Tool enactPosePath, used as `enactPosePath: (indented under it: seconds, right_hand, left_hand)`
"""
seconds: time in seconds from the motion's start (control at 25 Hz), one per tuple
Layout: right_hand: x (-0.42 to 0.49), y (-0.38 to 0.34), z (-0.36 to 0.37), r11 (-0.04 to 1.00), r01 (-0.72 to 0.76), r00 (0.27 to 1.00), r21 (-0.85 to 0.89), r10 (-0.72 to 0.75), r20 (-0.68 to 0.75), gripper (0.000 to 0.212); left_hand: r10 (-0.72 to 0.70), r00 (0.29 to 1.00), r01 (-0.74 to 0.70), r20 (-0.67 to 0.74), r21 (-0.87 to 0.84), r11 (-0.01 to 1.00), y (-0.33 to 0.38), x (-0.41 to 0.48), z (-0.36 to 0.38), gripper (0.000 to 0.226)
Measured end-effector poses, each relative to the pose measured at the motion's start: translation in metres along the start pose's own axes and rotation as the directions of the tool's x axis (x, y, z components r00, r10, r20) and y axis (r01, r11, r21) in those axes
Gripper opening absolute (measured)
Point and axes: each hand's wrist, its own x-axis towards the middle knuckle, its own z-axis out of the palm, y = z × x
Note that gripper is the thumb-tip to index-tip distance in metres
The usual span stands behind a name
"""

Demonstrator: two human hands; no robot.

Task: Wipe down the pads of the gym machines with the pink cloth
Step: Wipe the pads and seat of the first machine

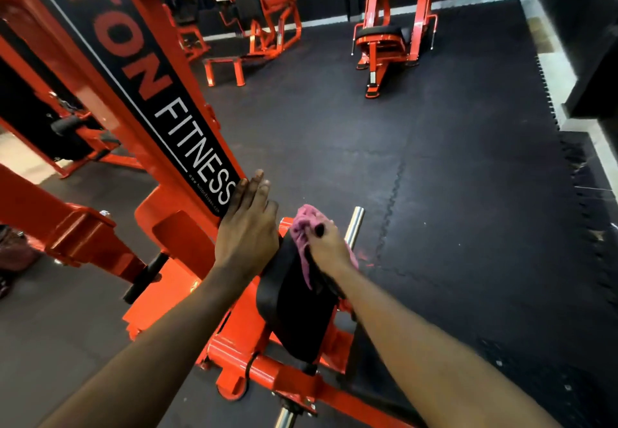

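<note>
The cloth was bunched in the right hand to rub the pad at lower middle, while the flat left hand leaned on the frame, likely for balance.

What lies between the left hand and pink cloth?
Head view: between left hand and pink cloth, a sliver of orange frame and the black pad.

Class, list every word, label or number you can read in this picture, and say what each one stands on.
"TON": large orange letters, cut off at the top edge, on the black panel.
"FITNESS": white letters, lower on the same panel.
Small white line of print beside "FITNESS": too small to read.
Nothing readable on the cloth or the pad.
</note>
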Motion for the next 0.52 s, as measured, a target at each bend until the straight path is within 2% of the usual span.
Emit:
enactPosePath:
  seconds: [0.04,0.08,0.2,0.32,0.4,0.44,0.52]
  right_hand:
    - [0.015,-0.001,-0.013,0.981,-0.111,0.993,0.157,0.104,0.052,0.03]
    - [0.027,0.001,-0.024,0.96,-0.156,0.987,0.231,0.141,0.082,0.028]
    - [0.049,0.01,-0.032,0.941,-0.129,0.985,0.311,0.087,0.146,0.031]
    - [0.054,0.006,-0.024,0.935,-0.047,0.952,0.352,-0.064,0.299,0.039]
    - [0.055,0.009,-0.018,0.963,0.013,0.91,0.268,-0.122,0.395,0.024]
    - [0.055,0.013,-0.014,0.961,0.036,0.906,0.273,-0.147,0.397,0.014]
    - [0.059,0.031,-0.009,0.927,0.04,0.918,0.373,-0.181,0.352,0.022]
  left_hand:
    - [-0.013,0.997,0.008,0.075,0.068,0.998,0.001,0.005,0.003,0.044]
    - [-0.013,0.987,-0.01,0.158,0.144,0.99,0.001,0.008,0.003,0.047]
    - [-0.002,0.952,-0.099,0.305,0.314,0.944,0.002,0.011,0.007,0.049]
    - [0.05,0.945,-0.168,0.324,0.346,0.923,0.001,0.015,0.011,0.041]
    - [0.046,0.947,-0.159,0.317,0.341,0.926,0.001,0.015,0.017,0.036]
    - [0.035,0.955,-0.133,0.295,0.32,0.938,0.001,0.014,0.023,0.035]
    - [0.035,0.954,-0.135,0.298,0.321,0.937,0.0,0.012,0.026,0.033]
